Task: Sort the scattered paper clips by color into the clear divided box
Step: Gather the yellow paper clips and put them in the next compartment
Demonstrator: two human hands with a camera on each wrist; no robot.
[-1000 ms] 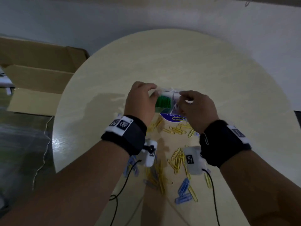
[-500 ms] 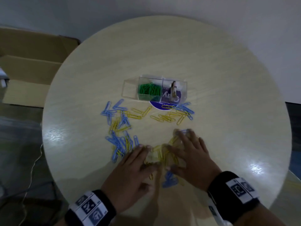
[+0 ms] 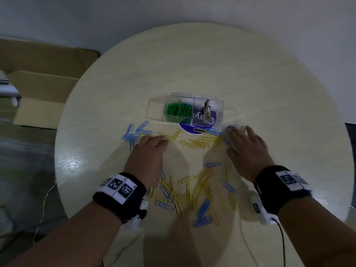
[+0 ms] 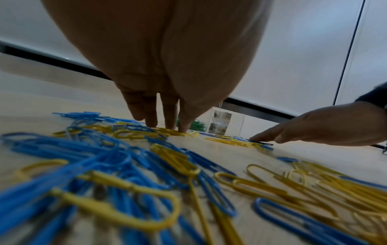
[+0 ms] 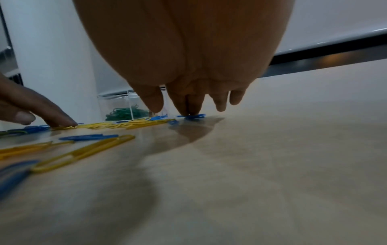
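Note:
The clear divided box [image 3: 219, 105] stands mid-table, with green clips [image 3: 179, 111] in its middle cell. Blue and yellow paper clips lie in a row before it and in a pile [image 3: 192, 193] nearer me. My left hand [image 3: 160, 140] lies flat, its straight fingertips [image 4: 170, 127] touching yellow clips [image 4: 178, 133]. My right hand [image 3: 230, 132] is spread open to the right of the box front. Two of its fingertips [image 5: 189, 111] press a blue clip [image 5: 193, 116] onto the table. Neither hand holds anything.
The round pale wood table [image 3: 269, 78] is bare behind and to the right of the box. A blue cluster [image 3: 134, 132] lies left of my left hand. A cardboard box [image 3: 44, 93] sits on the floor at the left. Cables hang from both wrist cameras.
A second ago both hands were at the box. Half a second ago they lay together on the near pile. Now they have moved forward and apart to the row beside the box.

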